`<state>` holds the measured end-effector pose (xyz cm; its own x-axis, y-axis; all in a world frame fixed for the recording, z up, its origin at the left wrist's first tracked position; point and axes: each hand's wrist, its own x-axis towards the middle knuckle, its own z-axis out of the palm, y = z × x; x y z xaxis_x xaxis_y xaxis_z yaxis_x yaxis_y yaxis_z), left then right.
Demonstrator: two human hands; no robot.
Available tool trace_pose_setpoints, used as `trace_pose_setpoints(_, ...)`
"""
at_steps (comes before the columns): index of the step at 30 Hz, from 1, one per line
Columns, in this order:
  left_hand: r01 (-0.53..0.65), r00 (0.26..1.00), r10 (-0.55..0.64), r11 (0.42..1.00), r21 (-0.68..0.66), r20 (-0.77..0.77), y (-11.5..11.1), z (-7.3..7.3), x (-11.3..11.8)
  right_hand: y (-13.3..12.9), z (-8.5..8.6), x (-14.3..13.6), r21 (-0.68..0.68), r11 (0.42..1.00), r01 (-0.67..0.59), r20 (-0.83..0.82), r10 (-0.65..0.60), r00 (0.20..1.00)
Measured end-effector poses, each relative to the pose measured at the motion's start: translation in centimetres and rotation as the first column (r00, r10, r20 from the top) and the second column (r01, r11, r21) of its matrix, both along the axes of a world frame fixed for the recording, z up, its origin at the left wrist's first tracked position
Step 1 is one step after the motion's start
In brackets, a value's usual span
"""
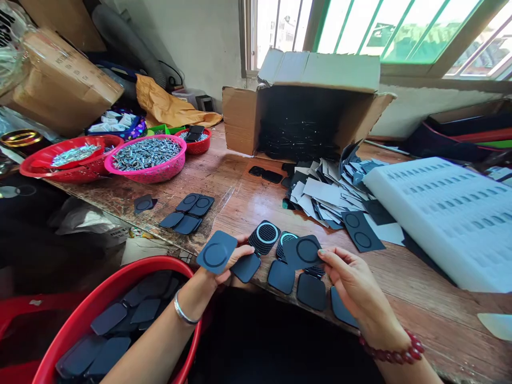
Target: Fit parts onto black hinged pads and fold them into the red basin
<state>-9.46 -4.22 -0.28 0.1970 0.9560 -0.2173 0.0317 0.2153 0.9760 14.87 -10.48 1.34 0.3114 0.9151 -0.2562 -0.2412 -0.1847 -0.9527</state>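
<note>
My left hand [234,258] is closed on a dark square pad [218,248] with a ring mark on its face. Its fingers also reach the edge of a hinged charger [246,268], whose upper half [267,234] shows a white ring over a gridded face. Between thumb and fingers, my right hand [352,285] pinches a dark adhesive sheet [298,250] bearing a dark ring. That sheet hangs over another opened charger with a white ring [288,237]. Along the table's front edge lie more opened units [311,292], some partly hidden by the sheet and my right hand.
A red tub [196,341] of dark folded units stands at lower left. Baskets of metal parts [146,154] sit at back left, near several assembled units [188,213]. Cut sheets [320,186] pile before a carton [242,120]; a white foam tray [448,213] lies right.
</note>
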Motion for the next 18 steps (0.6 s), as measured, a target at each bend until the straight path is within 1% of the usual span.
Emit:
trace_pose_setpoints(1, 0.057, 0.997, -0.054, 0.996, -0.074, 0.053, -0.6, 0.4, 0.3, -0.1, 0.1, 0.0, -0.021, 1.000, 0.006, -0.025, -0.006, 1.000)
trace_pose_setpoints(2, 0.139, 0.985, -0.120, 0.978, -0.155, 0.127, -1.1, 0.8, 0.6, -0.2, 0.2, 0.0, -0.043, 0.999, 0.007, -0.048, -0.009, 0.999)
trace_pose_setpoints(4, 0.314, 0.929, -0.231, 0.906, -0.284, 0.288, -2.0, 1.4, 1.2, -0.5, 0.3, -0.1, -0.079, 0.997, -0.011, -0.100, 0.004, 0.995)
trace_pose_setpoints(5, 0.382, 0.899, -0.272, 0.869, -0.314, 0.342, -2.3, 1.6, 1.6, -0.7, 0.3, 0.0, -0.093, 0.995, -0.028, -0.131, 0.016, 0.991)
trace_pose_setpoints(6, 0.429, 0.878, -0.307, 0.844, -0.322, 0.366, -2.5, 1.6, 1.9, -0.9, 0.3, 0.0, -0.102, 0.994, -0.049, -0.161, 0.032, 0.986)
trace_pose_setpoints(8, 0.499, 0.848, -0.377, 0.804, -0.323, 0.372, -2.8, 1.5, 2.4, -1.4, 0.0, 0.1, -0.112, 0.989, -0.094, -0.210, 0.069, 0.975)
trace_pose_setpoints(9, 0.527, 0.834, -0.408, 0.788, -0.318, 0.370, -2.9, 1.4, 2.7, -1.6, -0.2, 0.2, -0.113, 0.987, -0.112, -0.227, 0.084, 0.970)
trace_pose_setpoints(11, 0.552, 0.821, -0.440, 0.775, -0.309, 0.364, -3.1, 1.2, 3.1, -2.1, -0.6, 0.4, -0.115, 0.986, -0.124, -0.242, 0.093, 0.966)
trace_pose_setpoints(15, 0.568, 0.816, -0.465, 0.758, -0.320, 0.345, -3.4, 1.3, 3.9, -2.7, -1.1, 1.0, -0.123, 0.988, -0.097, -0.228, 0.067, 0.971)
trace_pose_setpoints(18, 0.569, 0.817, -0.471, 0.756, -0.325, 0.333, -3.6, 1.6, 4.2, -2.9, -1.2, 1.4, -0.133, 0.983, -0.130, -0.236, 0.097, 0.967)
